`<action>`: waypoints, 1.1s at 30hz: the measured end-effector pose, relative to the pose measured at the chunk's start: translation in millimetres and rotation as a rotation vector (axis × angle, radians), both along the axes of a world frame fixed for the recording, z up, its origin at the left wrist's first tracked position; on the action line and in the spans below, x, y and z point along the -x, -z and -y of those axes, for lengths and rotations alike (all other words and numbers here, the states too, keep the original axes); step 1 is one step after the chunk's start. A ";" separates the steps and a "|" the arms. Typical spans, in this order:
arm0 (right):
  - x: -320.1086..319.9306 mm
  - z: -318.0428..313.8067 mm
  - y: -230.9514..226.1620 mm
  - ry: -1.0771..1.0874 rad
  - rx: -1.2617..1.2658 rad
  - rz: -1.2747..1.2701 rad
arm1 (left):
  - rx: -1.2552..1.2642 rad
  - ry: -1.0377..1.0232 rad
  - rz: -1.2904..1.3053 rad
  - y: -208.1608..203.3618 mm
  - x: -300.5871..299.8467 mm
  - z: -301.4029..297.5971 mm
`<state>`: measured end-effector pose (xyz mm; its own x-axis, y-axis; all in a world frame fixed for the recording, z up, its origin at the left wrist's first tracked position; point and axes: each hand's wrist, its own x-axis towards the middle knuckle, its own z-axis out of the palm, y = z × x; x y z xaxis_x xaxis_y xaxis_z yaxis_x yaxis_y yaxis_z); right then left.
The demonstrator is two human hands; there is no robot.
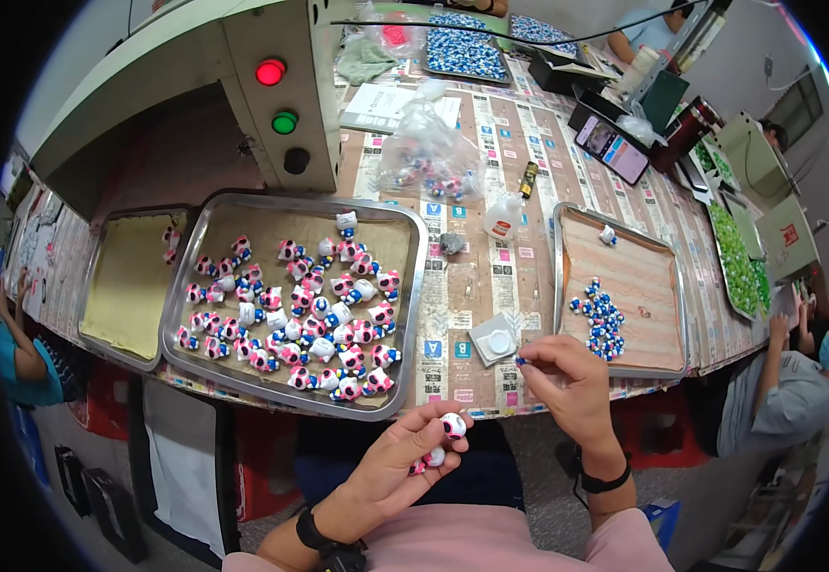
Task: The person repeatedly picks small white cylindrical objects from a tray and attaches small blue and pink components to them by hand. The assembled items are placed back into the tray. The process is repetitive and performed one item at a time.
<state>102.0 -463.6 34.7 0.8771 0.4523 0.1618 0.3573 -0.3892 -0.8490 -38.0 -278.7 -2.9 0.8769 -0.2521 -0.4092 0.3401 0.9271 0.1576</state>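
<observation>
My left hand (397, 458) is closed around small white figurine heads (453, 425) with dark eyes and pink parts; at least two show between the fingers. To its right, above the table's front edge, my right hand (567, 379) pinches a small blue piece (521, 361) between thumb and fingertips. Close to those fingertips a small round white dish (499, 342) rests on a pale square pad (479, 336). The metal tray (414, 276) on the left holds many pink, white and blue figurines (291, 305). In the right tray (678, 315) lies a cluster of small blue-and-white pieces (603, 322).
A metal machine housing (281, 57) with red and green lamps stands at the back left. Behind the pad are a grey lump (452, 243), a small white bottle (503, 217) and a plastic bag (431, 153). A phone (613, 150) leans farther back. Other people sit on both sides.
</observation>
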 end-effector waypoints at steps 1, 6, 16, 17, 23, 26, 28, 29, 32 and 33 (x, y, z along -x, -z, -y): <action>-1.8 -4.3 0.3 0.008 0.031 0.029 | -0.005 -0.004 0.007 0.9 1.4 0.5; -13.5 -14.9 15.6 -0.023 0.187 0.259 | 0.040 0.028 0.003 3.8 6.9 0.3; -3.3 -15.0 9.8 -0.041 0.136 0.205 | -0.017 0.012 0.019 5.1 4.7 3.7; 2.1 -13.7 5.7 -0.043 0.091 0.140 | -0.040 0.012 0.020 5.5 3.7 4.3; 37.2 -1.9 -6.5 -0.155 -0.143 -0.140 | -0.168 0.024 0.038 6.9 -3.9 7.7; 44.1 0.1 -3.5 -0.178 -0.183 -0.179 | -0.183 0.029 0.037 7.0 -4.9 10.2; 43.8 1.0 -2.7 -0.183 -0.171 -0.171 | -0.196 0.030 0.044 6.0 -5.5 12.0; 43.7 1.4 -1.9 -0.188 -0.164 -0.167 | -0.203 0.028 0.048 5.9 -5.7 13.2; 43.0 3.8 1.2 -0.214 -0.174 -0.139 | -0.227 0.026 0.065 4.8 -5.1 14.8; 43.0 4.7 1.7 -0.223 -0.178 -0.139 | -0.235 0.025 0.071 4.2 -4.8 15.0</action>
<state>58.9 -468.3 33.0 0.7790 0.6110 0.1407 0.2925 -0.1557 -0.9435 -33.2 -293.7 -7.1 0.9002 -0.1798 -0.3967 0.3432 0.8535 0.3922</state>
